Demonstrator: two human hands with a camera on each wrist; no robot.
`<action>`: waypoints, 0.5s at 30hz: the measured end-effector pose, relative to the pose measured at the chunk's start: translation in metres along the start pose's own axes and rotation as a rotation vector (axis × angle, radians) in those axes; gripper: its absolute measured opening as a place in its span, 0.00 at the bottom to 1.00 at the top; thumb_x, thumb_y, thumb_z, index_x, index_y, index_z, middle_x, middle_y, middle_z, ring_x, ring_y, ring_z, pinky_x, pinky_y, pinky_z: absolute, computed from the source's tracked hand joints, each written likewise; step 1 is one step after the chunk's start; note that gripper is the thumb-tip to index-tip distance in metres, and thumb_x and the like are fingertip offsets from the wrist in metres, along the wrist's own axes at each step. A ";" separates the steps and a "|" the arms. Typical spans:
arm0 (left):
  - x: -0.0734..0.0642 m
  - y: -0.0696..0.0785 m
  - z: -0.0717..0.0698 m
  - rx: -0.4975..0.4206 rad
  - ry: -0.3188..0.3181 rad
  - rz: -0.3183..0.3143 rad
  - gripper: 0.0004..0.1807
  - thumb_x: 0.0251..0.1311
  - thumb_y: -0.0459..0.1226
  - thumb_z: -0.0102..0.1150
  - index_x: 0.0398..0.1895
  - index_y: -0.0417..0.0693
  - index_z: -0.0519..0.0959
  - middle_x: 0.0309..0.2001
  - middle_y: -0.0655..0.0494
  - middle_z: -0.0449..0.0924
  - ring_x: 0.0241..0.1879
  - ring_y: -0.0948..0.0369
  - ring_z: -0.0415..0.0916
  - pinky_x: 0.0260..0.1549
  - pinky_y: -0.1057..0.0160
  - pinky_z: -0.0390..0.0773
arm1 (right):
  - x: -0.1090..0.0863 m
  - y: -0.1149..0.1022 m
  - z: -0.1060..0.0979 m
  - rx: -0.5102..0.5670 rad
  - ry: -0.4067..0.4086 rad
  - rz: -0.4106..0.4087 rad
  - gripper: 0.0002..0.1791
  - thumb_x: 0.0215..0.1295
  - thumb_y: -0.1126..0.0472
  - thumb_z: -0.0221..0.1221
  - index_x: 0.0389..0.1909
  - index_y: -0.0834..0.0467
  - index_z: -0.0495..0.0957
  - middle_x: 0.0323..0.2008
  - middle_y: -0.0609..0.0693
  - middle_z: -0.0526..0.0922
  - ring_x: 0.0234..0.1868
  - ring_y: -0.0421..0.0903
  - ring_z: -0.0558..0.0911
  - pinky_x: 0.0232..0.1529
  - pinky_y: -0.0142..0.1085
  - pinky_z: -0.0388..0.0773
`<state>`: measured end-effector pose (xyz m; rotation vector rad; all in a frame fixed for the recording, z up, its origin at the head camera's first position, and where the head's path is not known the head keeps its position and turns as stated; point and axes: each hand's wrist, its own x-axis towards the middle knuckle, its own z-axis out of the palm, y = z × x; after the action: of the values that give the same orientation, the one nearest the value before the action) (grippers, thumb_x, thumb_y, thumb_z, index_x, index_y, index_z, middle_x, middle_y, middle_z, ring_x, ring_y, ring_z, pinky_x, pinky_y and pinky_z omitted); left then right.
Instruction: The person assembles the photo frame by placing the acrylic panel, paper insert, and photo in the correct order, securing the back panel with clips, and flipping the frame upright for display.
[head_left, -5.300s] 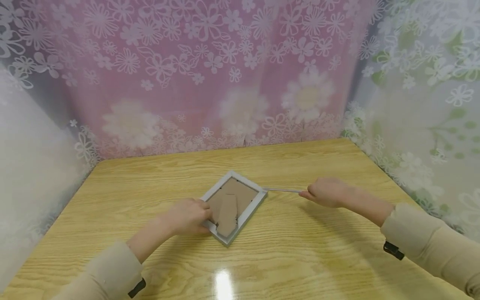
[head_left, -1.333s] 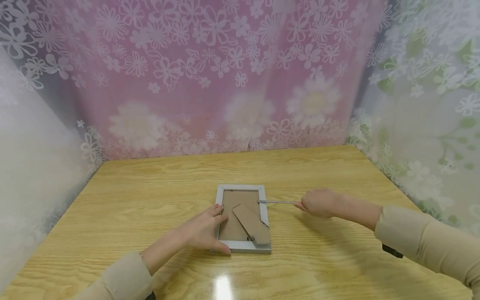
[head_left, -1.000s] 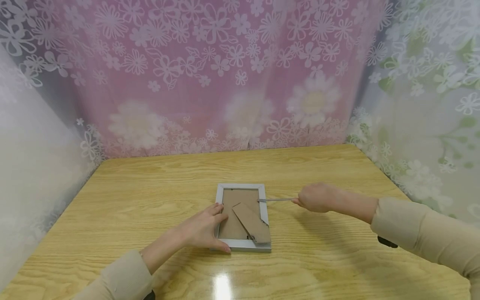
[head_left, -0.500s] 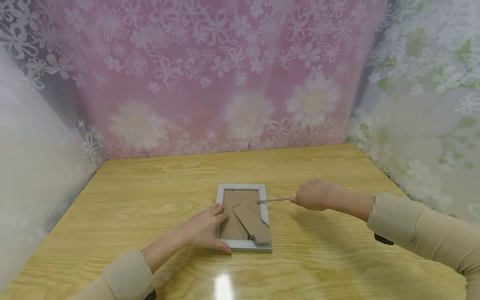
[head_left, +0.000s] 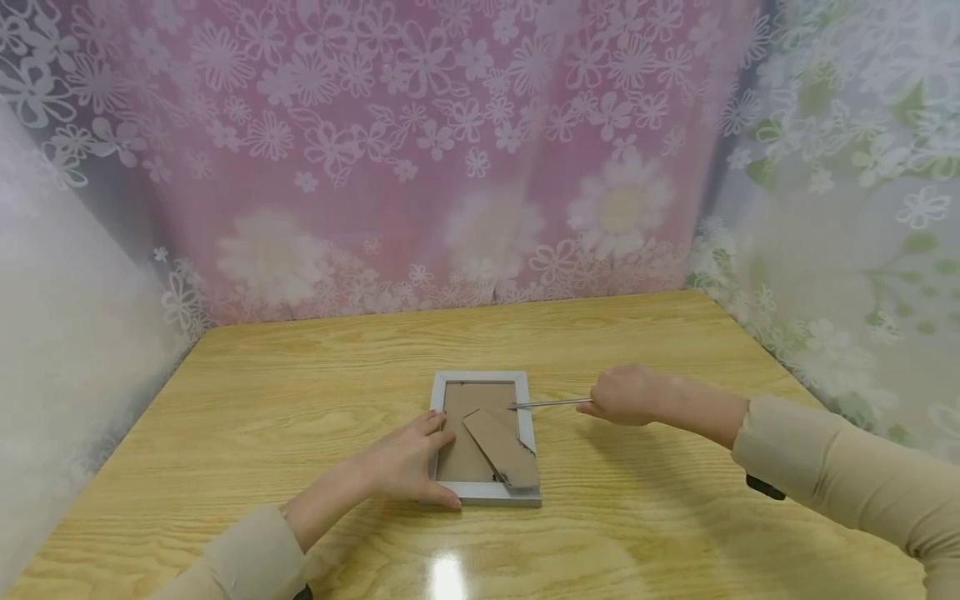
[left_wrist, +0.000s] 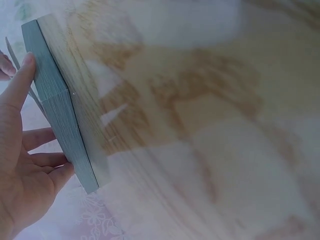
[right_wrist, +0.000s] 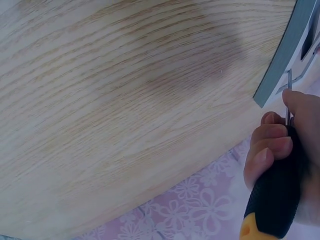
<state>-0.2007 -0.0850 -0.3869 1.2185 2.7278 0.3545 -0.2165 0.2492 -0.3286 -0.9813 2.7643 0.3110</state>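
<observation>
A silver-grey picture frame (head_left: 487, 493) lies face down on the table, its brown cardboard back (head_left: 480, 392) showing. The stand flap (head_left: 502, 450) slants toward the near right corner. At the near left corner my left hand (head_left: 405, 458) holds the frame, thumb on the near edge and fingers along the left side; the left wrist view shows fingers (left_wrist: 62, 172) bent against the frame's outer edge. My right hand (head_left: 630, 394) grips a screwdriver (right_wrist: 274, 192) with a black and yellow handle. Its thin metal shaft (head_left: 555, 403) crosses the right rim, tip at the backing's edge.
The wood-grain table (head_left: 315, 367) extends around the frame on all sides. A pink flowered curtain (head_left: 375, 208) hangs behind it, and pale patterned curtains (head_left: 840, 275) stand at the sides.
Since the oldest frame, the picture frame has turned from diagonal to upright and the screwdriver tip has shifted from its corner to the right inner edge. Lately the right hand moved slightly left.
</observation>
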 end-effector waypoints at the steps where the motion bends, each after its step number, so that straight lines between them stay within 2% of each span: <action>1: 0.000 0.000 0.000 0.000 -0.001 -0.001 0.49 0.42 0.63 0.64 0.59 0.34 0.69 0.65 0.32 0.57 0.66 0.40 0.52 0.60 0.47 0.61 | 0.000 0.001 0.001 0.009 0.002 0.005 0.26 0.70 0.53 0.47 0.10 0.53 0.69 0.09 0.43 0.64 0.11 0.36 0.63 0.17 0.29 0.70; 10: 0.001 -0.001 0.000 -0.002 -0.011 -0.007 0.49 0.43 0.63 0.63 0.60 0.34 0.68 0.65 0.32 0.55 0.66 0.41 0.51 0.60 0.47 0.61 | 0.003 0.006 0.005 0.034 0.010 0.025 0.26 0.71 0.53 0.46 0.10 0.54 0.68 0.09 0.43 0.63 0.12 0.36 0.61 0.16 0.28 0.68; 15: 0.000 -0.001 0.000 -0.002 -0.019 -0.011 0.49 0.43 0.63 0.63 0.60 0.35 0.68 0.65 0.32 0.55 0.66 0.41 0.50 0.61 0.47 0.61 | 0.002 0.011 0.006 0.093 -0.003 0.065 0.23 0.71 0.53 0.45 0.15 0.55 0.70 0.13 0.42 0.66 0.16 0.37 0.64 0.19 0.28 0.69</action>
<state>-0.2018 -0.0853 -0.3871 1.1991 2.7162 0.3428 -0.2247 0.2577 -0.3332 -0.8699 2.7840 0.1914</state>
